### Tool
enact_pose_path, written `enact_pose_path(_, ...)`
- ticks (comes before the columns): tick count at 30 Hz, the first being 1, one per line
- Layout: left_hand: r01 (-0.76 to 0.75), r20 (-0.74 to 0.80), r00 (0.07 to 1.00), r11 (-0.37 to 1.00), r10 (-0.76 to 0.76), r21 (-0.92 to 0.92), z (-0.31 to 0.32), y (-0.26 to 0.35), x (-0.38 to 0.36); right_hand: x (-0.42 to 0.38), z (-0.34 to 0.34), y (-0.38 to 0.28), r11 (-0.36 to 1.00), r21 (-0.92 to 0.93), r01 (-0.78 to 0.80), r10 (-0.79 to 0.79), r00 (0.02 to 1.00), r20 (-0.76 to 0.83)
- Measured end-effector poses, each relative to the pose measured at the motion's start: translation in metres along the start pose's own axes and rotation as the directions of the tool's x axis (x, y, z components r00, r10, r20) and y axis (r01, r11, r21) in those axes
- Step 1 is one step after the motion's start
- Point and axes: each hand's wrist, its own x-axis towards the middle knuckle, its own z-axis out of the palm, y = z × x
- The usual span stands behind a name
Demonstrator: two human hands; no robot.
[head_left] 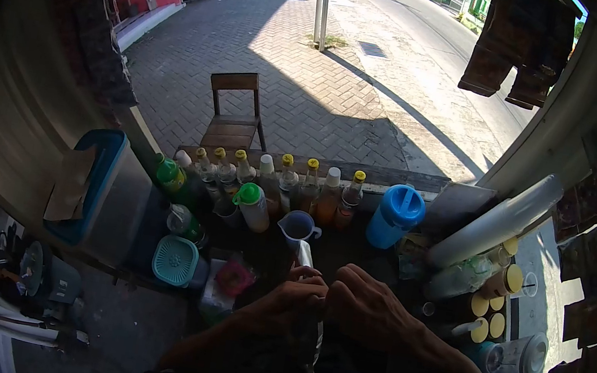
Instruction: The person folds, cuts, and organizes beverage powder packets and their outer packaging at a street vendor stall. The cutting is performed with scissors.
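My left hand point(302, 293) is closed round a shiny whitish piece point(305, 254), perhaps a plastic packet, whose end sticks out above the fingers. My right hand point(361, 295) is curled shut right beside it, knuckles up; what its fingers pinch is hidden. Just beyond that whitish end stands a pale measuring jug point(298, 226) with its handle to the right. A bottle with a green cap point(252, 208) stands behind and left of the jug.
Glass bottles with yellow and white caps point(309, 188) line the counter's far edge. To the right are a blue-lidded pitcher point(396, 218), a long stack of plastic cups point(495, 224) and several jars point(478, 329). A turquoise basket point(175, 261) sits left. Outside is a wooden chair point(235, 111).
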Motion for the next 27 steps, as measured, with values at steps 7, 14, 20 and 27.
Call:
enact_pose_path(7, 0.312, 0.279, 0.944, 0.749, -0.175, -0.585, -0.004, 0.029, -0.008, -0.007, -0.016, -0.020, 0.934, -0.027, 0.357, -0.353, 0.931, 0.094)
enact_pose_path(14, 0.284, 0.306, 0.937, 0.877, -0.168, -0.388, 0.006, 0.027, -0.017, -0.020, -0.016, -0.025, 0.805, -0.144, 0.576, -0.555, 0.816, 0.160)
enact_pose_path(20, 0.183, 0.012, 0.978, 0.827, -0.209, -0.532, 0.017, 0.041, -0.023, -0.018, 0.016, -0.028, 0.967, 0.140, 0.214, -0.185, 0.963, -0.196)
enact_pose_path(27, 0.024, -0.316, 0.934, 0.913, -0.166, -0.408, 0.022, 0.029, -0.034, -0.032, 0.049, -0.029, 0.419, 0.873, -0.248, 0.601, 0.797, -0.062)
